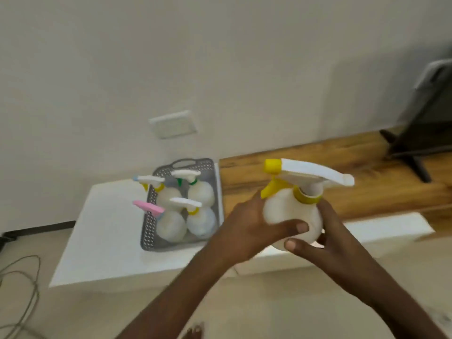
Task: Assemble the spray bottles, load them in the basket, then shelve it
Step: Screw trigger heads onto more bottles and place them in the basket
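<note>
I hold a round white spray bottle (286, 211) with a white trigger head, yellow nozzle and yellow collar, raised in front of the wooden shelf. My left hand (247, 228) wraps its left side, thumb across the front. My right hand (325, 238) cups its right side and underside. To the left, a grey perforated basket (146, 231) stands on a white table and holds several assembled white spray bottles; the front-left one has a pink head (149, 208), the others white heads with yellow or green collars.
The white table (102, 231) stands against a pale wall. A wooden shelf (342, 172) runs right of the basket, with a dark stand (415, 152) on its far end and a white ledge (381, 228) below. Cables (22, 289) lie on the floor at left.
</note>
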